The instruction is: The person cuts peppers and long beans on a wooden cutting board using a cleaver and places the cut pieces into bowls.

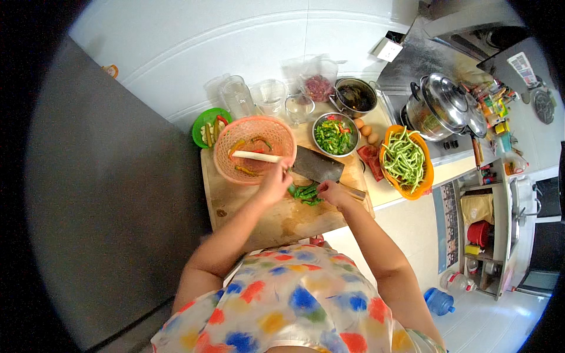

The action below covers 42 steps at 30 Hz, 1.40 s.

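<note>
A wooden cutting board (247,212) lies before me, with a cleaver (318,164) flat on it, its wooden handle pointing to the lower right. Below the blade sits a small pile of cut green peppers (306,193). My right hand (334,193) is at the right side of this pile, fingers drawn together. Beside the pink plastic basket (220,165), my left hand (276,182) has its fingertips pinched near a bit of green; what they hold is too small to tell. A pale stick-like bar (256,155) crosses the basket and ends by these fingers. Several chili peppers (247,171) lie inside the basket.
Behind the board are a metal bowl of chopped peppers (334,134), a pot (355,98) and a glass jug (238,97). Eggs (366,130) and an orange basket of green beans (404,161) stand right. A steamer pot (435,108) sits on the stove. A green bowl (201,128) is left.
</note>
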Motion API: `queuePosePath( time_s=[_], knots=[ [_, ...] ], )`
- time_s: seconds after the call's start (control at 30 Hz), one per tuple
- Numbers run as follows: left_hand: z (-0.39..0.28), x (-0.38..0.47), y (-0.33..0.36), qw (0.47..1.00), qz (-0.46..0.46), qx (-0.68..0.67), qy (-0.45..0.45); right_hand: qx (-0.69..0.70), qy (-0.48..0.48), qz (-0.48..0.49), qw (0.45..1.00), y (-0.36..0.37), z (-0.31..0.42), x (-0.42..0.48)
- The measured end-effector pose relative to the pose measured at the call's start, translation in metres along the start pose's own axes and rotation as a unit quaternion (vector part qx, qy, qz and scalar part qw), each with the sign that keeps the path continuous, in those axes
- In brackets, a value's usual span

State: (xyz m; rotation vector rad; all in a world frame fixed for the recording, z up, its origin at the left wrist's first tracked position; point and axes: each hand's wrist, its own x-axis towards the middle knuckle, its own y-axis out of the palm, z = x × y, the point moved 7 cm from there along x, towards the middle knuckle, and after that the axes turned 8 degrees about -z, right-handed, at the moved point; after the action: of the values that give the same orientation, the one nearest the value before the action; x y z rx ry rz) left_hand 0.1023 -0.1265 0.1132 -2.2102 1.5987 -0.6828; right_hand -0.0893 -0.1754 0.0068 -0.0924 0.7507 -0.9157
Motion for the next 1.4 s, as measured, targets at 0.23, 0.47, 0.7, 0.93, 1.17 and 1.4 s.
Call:
queuePosePath(
  time_s=[0.23,0.47,0.7,0.93,1.17,1.4],
  knots=[
    [0.073,-0.060,0.116,0.869,-0.019,-0.252,-0.426,0.113,-0.090,-0.020,0.989,0.017,-0.033,0.041],
    [0.099,-0.074,0.094,0.934,-0.186,-0.202,-0.229,-0.205,-0.215,-0.122,0.947,-0.048,-0.016,-0.010],
    [0.048,-0.098,0.063,0.974,-0.143,0.167,-0.050,-0.428,-0.296,-0.152,0.840,-0.045,-0.020,-0.013],
    [0.002,-0.093,0.101,0.963,0.001,0.259,0.079,-0.413,-0.312,-0.136,0.845,-0.056,-0.017,-0.025],
    [-0.018,-0.075,0.126,0.931,0.057,0.332,0.143,-0.505,-0.291,-0.147,0.799,-0.076,0.002,-0.088],
    [0.013,-0.074,0.125,0.933,0.030,0.335,0.128,-0.468,-0.285,-0.197,0.813,-0.112,-0.005,-0.117]
  ],
)
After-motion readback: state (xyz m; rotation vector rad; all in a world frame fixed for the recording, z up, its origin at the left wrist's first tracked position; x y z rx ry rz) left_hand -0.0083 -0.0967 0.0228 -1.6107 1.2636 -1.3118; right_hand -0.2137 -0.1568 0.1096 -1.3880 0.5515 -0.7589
